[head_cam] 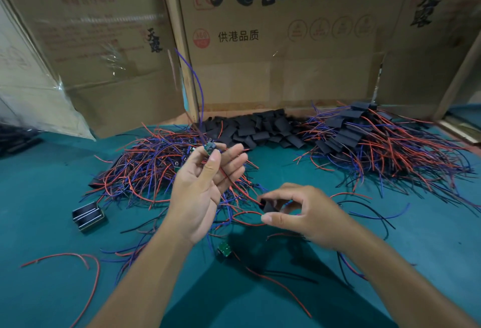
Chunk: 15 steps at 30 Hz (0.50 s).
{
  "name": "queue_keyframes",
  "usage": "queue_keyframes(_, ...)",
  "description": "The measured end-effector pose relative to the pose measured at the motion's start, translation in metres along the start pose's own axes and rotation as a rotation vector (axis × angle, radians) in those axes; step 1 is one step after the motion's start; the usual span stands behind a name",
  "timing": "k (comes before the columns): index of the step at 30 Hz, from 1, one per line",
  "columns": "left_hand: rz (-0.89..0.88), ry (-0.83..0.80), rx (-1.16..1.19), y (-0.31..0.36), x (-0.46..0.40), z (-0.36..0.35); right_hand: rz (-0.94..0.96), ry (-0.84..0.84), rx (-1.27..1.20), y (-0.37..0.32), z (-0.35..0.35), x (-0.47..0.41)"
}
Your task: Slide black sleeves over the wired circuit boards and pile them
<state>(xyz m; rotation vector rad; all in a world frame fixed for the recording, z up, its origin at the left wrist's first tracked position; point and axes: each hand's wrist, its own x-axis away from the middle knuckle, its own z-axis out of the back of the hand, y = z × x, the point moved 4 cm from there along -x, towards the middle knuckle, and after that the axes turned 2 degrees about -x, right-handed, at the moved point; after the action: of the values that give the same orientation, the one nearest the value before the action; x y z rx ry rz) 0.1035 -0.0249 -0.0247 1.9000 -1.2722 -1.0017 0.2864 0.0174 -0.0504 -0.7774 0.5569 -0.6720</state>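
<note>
My left hand (pixel 205 187) is raised and pinches a small green circuit board (pixel 209 148) between thumb and forefinger; its blue wire arcs up toward the cardboard. My right hand (pixel 299 213) is lower and to the right, pinching a black sleeve (pixel 268 205) between thumb and fingers. A tangled heap of bare wired boards (pixel 156 168) lies behind the left hand. Loose black sleeves (pixel 257 129) are piled at the back centre. A pile of sleeved boards (pixel 369 142) with red and blue wires sits at the right.
Another green board (pixel 225 248) with wires lies on the green table (pixel 52 228) between my forearms. A black metal part (pixel 88 215) sits at the left. Loose wires (pixel 78 262) are scattered about. Cardboard boxes (pixel 260 54) wall off the back.
</note>
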Motion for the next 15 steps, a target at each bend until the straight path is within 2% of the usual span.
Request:
queue_keyframes(4, 0.044, -0.042, -0.088, -0.02, 0.01, -0.015, 0.044, 0.168, 0.114, -0.007, -0.007, 0.0)
queue_keyframes(7, 0.047, -0.038, -0.123, -0.032, 0.015, -0.022, 0.067, 0.292, 0.042, -0.011, -0.006, 0.001)
queue_keyframes(11, 0.135, 0.005, -0.025, -0.046, 0.02, -0.026, 0.044, 0.315, -0.098, -0.012, -0.009, 0.003)
queue_keyframes(15, 0.167, 0.067, -0.046, -0.051, 0.019, -0.021, 0.093, 0.358, -0.034, -0.014, -0.01, 0.003)
